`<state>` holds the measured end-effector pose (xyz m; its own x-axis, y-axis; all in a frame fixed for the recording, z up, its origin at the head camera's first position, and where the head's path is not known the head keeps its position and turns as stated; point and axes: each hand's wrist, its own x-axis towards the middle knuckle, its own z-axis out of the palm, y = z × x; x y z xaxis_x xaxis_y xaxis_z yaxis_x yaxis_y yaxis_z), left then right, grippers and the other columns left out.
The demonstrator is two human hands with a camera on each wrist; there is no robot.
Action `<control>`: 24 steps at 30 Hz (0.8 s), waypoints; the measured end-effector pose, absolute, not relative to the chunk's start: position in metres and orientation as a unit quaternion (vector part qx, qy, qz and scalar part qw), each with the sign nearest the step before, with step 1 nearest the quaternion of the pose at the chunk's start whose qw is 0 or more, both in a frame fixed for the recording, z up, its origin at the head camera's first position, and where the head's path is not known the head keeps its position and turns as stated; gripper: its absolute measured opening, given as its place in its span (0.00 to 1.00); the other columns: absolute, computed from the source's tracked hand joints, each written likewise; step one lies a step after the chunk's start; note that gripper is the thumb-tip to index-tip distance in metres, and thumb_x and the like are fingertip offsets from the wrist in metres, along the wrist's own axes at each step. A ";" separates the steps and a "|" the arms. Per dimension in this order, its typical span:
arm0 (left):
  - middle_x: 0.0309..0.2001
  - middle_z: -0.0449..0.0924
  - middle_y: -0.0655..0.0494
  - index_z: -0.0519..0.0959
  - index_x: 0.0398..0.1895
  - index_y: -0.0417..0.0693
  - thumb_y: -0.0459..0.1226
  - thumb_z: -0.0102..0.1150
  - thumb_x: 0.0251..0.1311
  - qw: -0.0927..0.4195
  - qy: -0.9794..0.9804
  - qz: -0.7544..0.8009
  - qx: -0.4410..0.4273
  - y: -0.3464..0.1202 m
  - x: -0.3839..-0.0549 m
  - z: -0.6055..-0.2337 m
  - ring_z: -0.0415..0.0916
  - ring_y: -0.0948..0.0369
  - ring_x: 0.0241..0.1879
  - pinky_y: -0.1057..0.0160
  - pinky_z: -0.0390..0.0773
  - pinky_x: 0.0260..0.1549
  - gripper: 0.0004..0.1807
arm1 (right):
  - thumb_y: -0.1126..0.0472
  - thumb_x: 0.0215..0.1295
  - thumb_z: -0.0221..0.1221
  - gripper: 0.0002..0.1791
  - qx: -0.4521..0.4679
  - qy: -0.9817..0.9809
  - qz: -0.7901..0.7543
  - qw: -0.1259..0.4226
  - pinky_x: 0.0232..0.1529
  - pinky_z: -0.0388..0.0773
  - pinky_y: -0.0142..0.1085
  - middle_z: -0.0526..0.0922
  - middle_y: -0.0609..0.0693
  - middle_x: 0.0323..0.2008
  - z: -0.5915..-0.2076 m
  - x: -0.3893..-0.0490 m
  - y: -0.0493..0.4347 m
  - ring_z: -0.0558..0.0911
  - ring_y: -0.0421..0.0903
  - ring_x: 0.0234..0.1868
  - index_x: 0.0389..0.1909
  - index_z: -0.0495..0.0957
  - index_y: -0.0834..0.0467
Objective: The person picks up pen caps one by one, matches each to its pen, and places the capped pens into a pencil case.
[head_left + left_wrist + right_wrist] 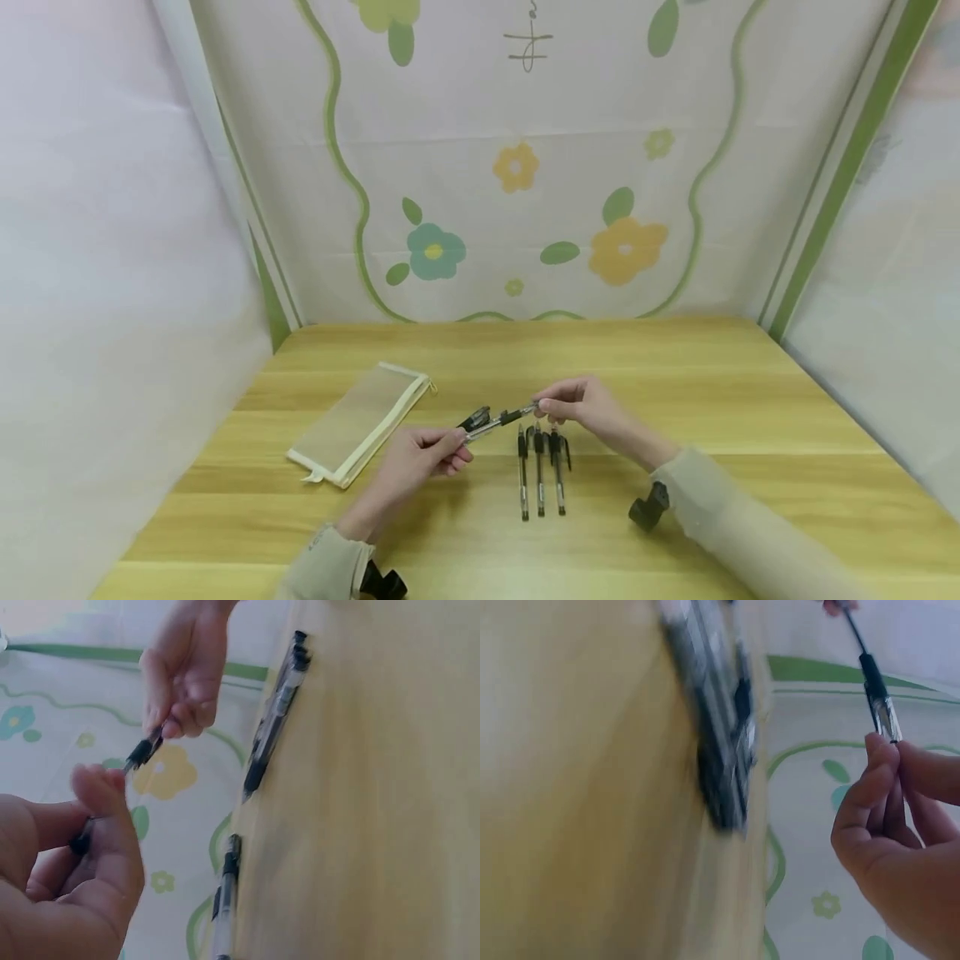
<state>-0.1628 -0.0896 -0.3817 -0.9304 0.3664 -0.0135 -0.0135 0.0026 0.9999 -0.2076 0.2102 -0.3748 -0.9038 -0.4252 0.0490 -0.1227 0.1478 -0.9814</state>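
Both hands hold one clear-barrelled pen (pixel 491 427) with a black section, raised at a slant above the table. My left hand (pixel 427 457) pinches its lower end between thumb and fingers. At the upper end, my right hand (pixel 577 406) pinches the clear tip with thumb and fingertips; the right wrist view shows the black section (pixel 872 673) just beyond those fingertips. Three similar pens (pixel 522 479) lie side by side below the right hand, black parts pointing away. Beyond the left hand another pen (pixel 474 418) lies on the table, partly hidden.
A flat zip pouch (pixel 345 421) with a see-through panel and pale edging lies to the left of the hands. The wooden table (pixel 675 517) is bounded by a flower-printed cloth (pixel 585 167) at the back and pale cloth at both sides.
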 end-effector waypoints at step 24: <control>0.34 0.84 0.36 0.81 0.42 0.24 0.27 0.61 0.63 0.229 0.724 0.645 0.084 -0.097 -0.168 -0.390 0.85 0.50 0.33 0.59 0.83 0.37 0.10 | 0.70 0.57 0.69 0.10 -0.260 0.817 -0.470 0.209 0.41 0.83 0.43 0.87 0.53 0.37 -0.396 -0.295 0.206 0.85 0.53 0.39 0.40 0.86 0.60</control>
<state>-0.1684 -0.0972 -0.3903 -0.8805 0.4183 -0.2231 -0.1738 0.1531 0.9728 -0.2950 0.2065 -0.3956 -0.7771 -0.6217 -0.0981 -0.2280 0.4234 -0.8768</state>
